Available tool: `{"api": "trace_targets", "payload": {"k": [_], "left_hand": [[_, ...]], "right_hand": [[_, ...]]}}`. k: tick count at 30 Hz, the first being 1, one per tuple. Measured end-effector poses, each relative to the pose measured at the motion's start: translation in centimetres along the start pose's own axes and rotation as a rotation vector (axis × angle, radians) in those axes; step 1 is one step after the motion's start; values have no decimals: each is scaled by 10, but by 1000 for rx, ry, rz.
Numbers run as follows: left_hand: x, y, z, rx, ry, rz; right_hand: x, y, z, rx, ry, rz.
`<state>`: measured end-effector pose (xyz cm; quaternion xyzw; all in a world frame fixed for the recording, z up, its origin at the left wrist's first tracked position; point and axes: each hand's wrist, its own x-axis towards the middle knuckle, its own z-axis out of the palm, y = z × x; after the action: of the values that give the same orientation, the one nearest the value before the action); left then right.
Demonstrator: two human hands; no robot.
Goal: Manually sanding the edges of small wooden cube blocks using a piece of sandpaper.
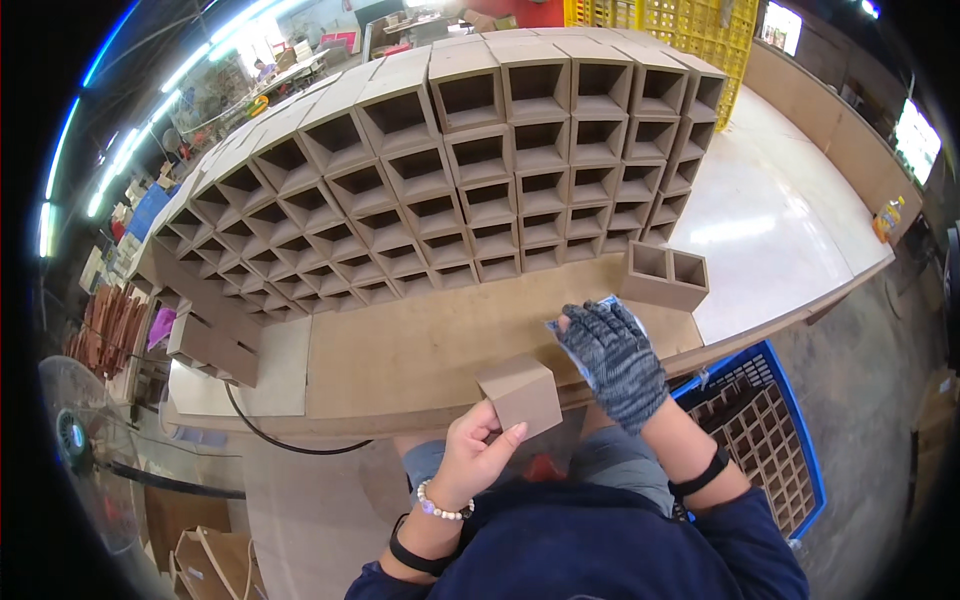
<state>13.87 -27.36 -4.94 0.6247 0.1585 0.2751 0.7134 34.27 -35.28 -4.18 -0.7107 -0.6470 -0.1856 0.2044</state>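
Observation:
My bare left hand point(478, 455), with a beaded bracelet at the wrist, pinches the near-left edge of a small brown fibreboard box point(528, 402). The box is tilted above the front edge of the table. To its right, my right hand point(618, 358) wears a grey knit glove, its fingers curled over a flat blue-and-white piece point(574, 358). Most of that piece is hidden under the glove, and its kind is unclear. Just beyond this hand a brown two-compartment box point(668, 292) rests on the table.
A tall stack of open-fronted brown boxes point(400, 72) fills the table's far side. More boxes point(215, 345) stand at the left end. A blue crate point(815, 480) of boxes sits below right. A black cable point(270, 432), fan point(85, 440), bottle point(886, 218) and yellow crates point(690, 45) surround the table.

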Motion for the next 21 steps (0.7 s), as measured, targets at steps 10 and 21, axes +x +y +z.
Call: {"api": "trace_targets", "payload": {"k": [10,21], "left_hand": [[10,-26,4,408,169,203],[17,-43,20,806,226,422]], "right_hand": [[-6,-5,24,-87,29,98],[9,-27,28,-49,-1,97]]}}
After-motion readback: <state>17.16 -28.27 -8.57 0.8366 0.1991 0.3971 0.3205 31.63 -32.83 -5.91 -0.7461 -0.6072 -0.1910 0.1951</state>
